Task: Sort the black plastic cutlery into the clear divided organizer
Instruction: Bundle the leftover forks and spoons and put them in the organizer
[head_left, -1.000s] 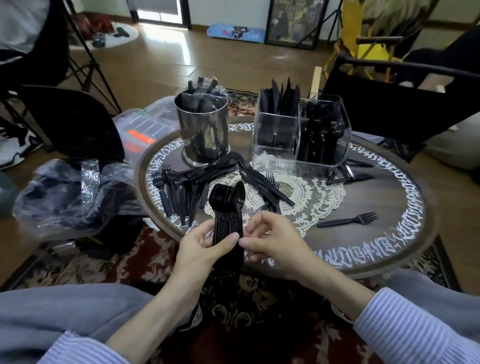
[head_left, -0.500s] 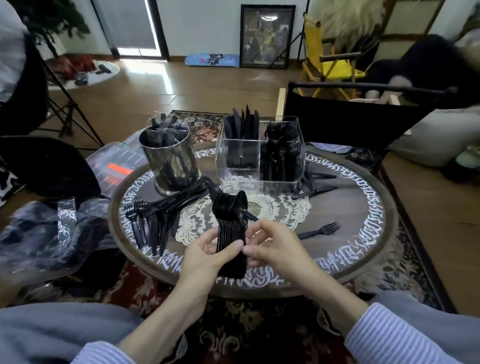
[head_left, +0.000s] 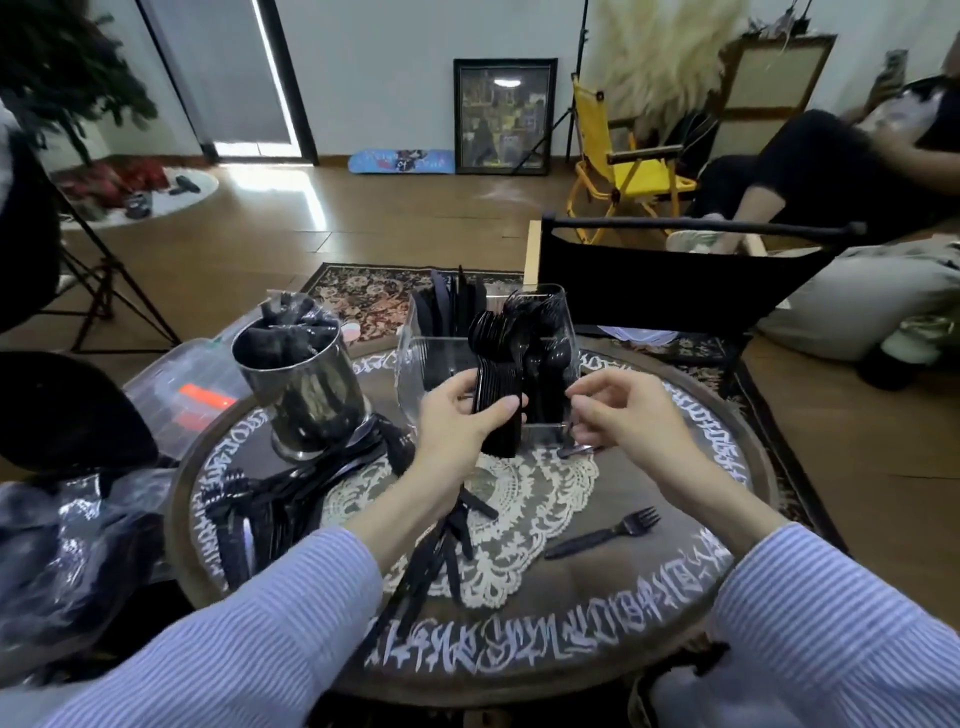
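My left hand grips a nested stack of black plastic spoons, held upright right in front of the clear divided organizer. Knives stand in the organizer's back left compartment and spoons fill its right side. My right hand hovers just right of the stack with loosely curled fingers, holding nothing. Loose black forks and knives lie piled on the left of the round table. One single fork lies alone at the right.
A steel cup stuffed with black cutlery stands left of the organizer. A white lace doily covers the table's middle. A black chair back rises behind the table. Black plastic bags sit at the left.
My left hand has carried the spoon stack forward and up to the organizer. My right hand has let go of the stack and moved off to its right.
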